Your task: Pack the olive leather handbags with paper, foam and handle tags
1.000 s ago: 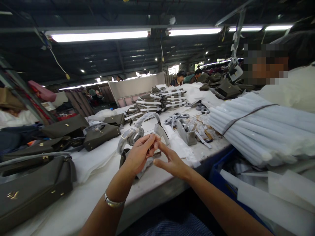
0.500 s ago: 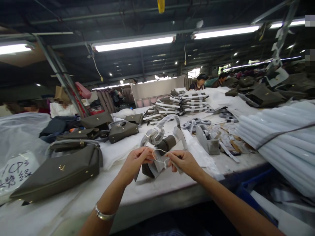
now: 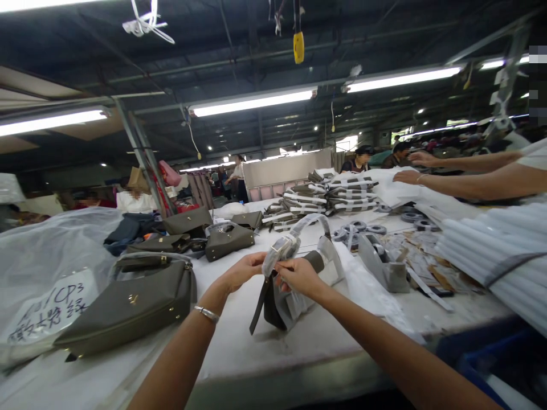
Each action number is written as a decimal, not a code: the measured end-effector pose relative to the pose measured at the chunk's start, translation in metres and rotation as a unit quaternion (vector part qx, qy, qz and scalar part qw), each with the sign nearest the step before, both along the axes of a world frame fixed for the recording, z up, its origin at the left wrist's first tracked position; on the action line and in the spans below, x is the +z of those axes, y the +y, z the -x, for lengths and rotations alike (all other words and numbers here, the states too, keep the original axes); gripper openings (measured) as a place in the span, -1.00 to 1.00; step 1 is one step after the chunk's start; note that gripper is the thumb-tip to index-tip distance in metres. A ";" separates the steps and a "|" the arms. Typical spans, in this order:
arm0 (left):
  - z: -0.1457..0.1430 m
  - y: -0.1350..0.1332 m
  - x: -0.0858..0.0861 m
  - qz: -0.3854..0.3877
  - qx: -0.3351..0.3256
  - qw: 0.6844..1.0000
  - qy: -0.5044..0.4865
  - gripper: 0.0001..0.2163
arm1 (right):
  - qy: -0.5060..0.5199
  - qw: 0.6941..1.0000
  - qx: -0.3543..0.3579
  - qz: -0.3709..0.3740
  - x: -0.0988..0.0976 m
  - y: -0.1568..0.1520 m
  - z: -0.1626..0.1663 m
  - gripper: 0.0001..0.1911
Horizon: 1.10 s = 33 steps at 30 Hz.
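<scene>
A dark olive handbag [image 3: 276,310], partly covered in grey wrapping, stands on the table in front of me. Its strap [image 3: 282,247] is coiled in clear plastic, with a buckle showing, and a wrapped handle arches behind. My left hand [image 3: 244,272] is closed at the coil's left side, fingertips against the wrapped strap. From the right, my right hand [image 3: 302,277] pinches just under the coil, above the bag's opening. What lies between its fingertips is hidden. A narrow dark strip hangs down below the hands at the bag's left side.
A finished-looking olive handbag [image 3: 141,302] sits at left beside a labelled plastic bag [image 3: 51,296]. Stacked wrapped pieces [image 3: 329,196] stand at the back, tape rolls [image 3: 359,230] nearer. White foam tubes [image 3: 504,245] lie at right. A co-worker's hands [image 3: 421,168] reach in over white sheets.
The thin white cord stretched between my hands no longer shows. Both hands are now at the coiled strap, the right one closer to the left. A co-worker's arms have come in from the right.
</scene>
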<state>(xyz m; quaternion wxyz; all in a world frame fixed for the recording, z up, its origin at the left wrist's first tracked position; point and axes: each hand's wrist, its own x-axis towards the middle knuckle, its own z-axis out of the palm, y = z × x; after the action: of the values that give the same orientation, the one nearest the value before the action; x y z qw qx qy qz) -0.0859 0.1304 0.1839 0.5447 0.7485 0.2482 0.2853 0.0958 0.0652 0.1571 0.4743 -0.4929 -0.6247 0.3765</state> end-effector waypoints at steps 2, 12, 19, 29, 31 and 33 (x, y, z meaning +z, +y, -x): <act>-0.001 0.003 0.002 0.012 -0.030 0.999 0.001 -0.63 | 0.000 1.000 0.010 -0.001 0.004 0.004 0.002 -0.70; 0.005 0.005 -0.022 0.079 0.066 0.987 -0.120 -0.69 | 0.010 1.000 0.020 -0.013 -0.001 0.012 -0.001 -0.66; 0.030 -0.012 -0.028 0.161 0.109 0.950 -0.245 -0.74 | 0.000 0.998 0.061 -0.026 -0.006 -0.016 -0.011 -0.63; 0.016 -0.025 -0.037 0.152 0.141 0.911 -0.357 -0.58 | -0.067 0.960 -0.093 -0.254 -0.010 -0.055 -0.010 -0.85; 0.013 -0.024 -0.039 0.148 0.149 0.913 -0.349 -0.51 | -0.028 0.953 -0.058 -0.295 -0.009 -0.053 -0.006 -0.83; 0.010 -0.023 -0.041 0.141 0.154 0.918 -0.338 -0.49 | -0.025 0.948 -0.015 -0.316 -0.005 -0.049 0.000 -0.82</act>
<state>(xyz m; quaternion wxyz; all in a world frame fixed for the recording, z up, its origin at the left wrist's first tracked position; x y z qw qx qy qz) -0.0962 0.1073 0.1429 0.6453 0.4760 0.1993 0.5634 0.0958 0.0165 0.1518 0.5956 -0.3361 -0.7160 0.1400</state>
